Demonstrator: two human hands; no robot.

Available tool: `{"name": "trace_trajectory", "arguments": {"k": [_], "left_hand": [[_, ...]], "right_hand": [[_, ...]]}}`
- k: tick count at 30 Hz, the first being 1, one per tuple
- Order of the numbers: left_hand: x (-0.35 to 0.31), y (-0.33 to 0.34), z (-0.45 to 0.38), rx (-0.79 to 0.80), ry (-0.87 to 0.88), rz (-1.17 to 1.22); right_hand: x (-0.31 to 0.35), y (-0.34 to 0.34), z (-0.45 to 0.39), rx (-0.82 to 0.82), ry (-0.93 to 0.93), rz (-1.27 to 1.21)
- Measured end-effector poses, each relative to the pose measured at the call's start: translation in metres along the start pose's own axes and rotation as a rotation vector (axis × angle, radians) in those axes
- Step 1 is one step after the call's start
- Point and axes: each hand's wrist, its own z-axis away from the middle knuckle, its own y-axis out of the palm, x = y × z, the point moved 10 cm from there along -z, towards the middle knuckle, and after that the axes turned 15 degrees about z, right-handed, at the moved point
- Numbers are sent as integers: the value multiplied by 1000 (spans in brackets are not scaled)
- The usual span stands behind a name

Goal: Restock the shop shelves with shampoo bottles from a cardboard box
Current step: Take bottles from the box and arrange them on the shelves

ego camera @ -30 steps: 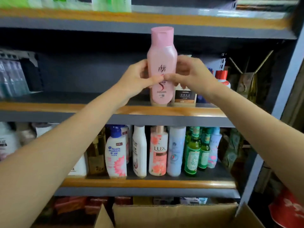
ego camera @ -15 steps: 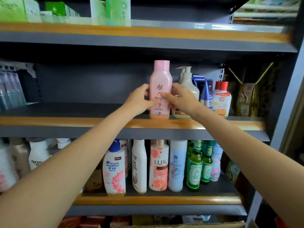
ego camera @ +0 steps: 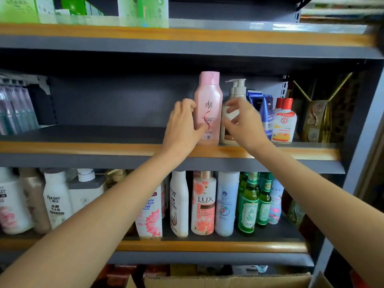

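A pink shampoo bottle stands upright on the middle shelf, near its front edge. My left hand is against the bottle's left side, with the thumb lying across its lower front. My right hand is just right of the bottle, off it, blurred, with the fingers spread. That hand partly hides a cream pump bottle standing beside the pink one. The top edge of the cardboard box shows at the bottom of the view.
Blue tubes and a red-capped white bottle fill the shelf right of the pump bottle, then a gold gift bag. The shelf left of the pink bottle is bare metal. The lower shelf holds several shampoo bottles and green glass bottles.
The pink bottle went from held in the air in front of the shelf to standing on it. My right hand has come off it and opened; the view has tilted up.
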Motion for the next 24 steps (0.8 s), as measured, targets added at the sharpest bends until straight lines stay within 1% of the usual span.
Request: {"name": "trace_trajectory", "arguments": {"k": [1,2,3,5,6,7,8,10,12,13,14,15,16,18,20,21,23,24], "left_hand": [[-16,-7,13,-67,113,15],[-31,-11,30,-101,222,49],[-43,-9,49,-93,309,84],[-54,13,91,31,422,119],[-51,29,112,112,448,122],[-42,47,133,192,444,119],[-29,64,153,265,410,116],[5,97,194,413,289,91],[41,130,238,613,149,45],[58,146,261,731,88,4],[71,159,283,834,52,-60],[79,168,300,892,38,-117],[82,171,310,904,32,-143],[77,170,313,804,53,-146],[67,165,315,673,163,-134],[61,164,321,654,225,-120],[59,168,346,704,298,-87],[63,171,359,747,293,-74]], "right_hand": [[3,-16,10,-92,-46,-4],[4,-27,22,-148,-95,-34],[5,-33,36,-162,-146,-76],[4,-29,76,-109,-241,-109],[2,-19,97,-58,-286,-67],[-4,-3,119,16,-318,-8],[-13,19,142,130,-334,49],[-43,77,195,480,-336,198],[-82,130,261,907,-352,411],[-103,148,296,1093,-371,517],[-119,159,327,1244,-396,605],[-132,166,352,1348,-406,653],[-142,172,373,1422,-393,665],[-156,186,409,1514,-367,605],[-163,201,440,1574,-372,561],[-164,208,455,1606,-386,554],[-164,220,484,1659,-420,545],[-162,225,494,1656,-440,547]]}}
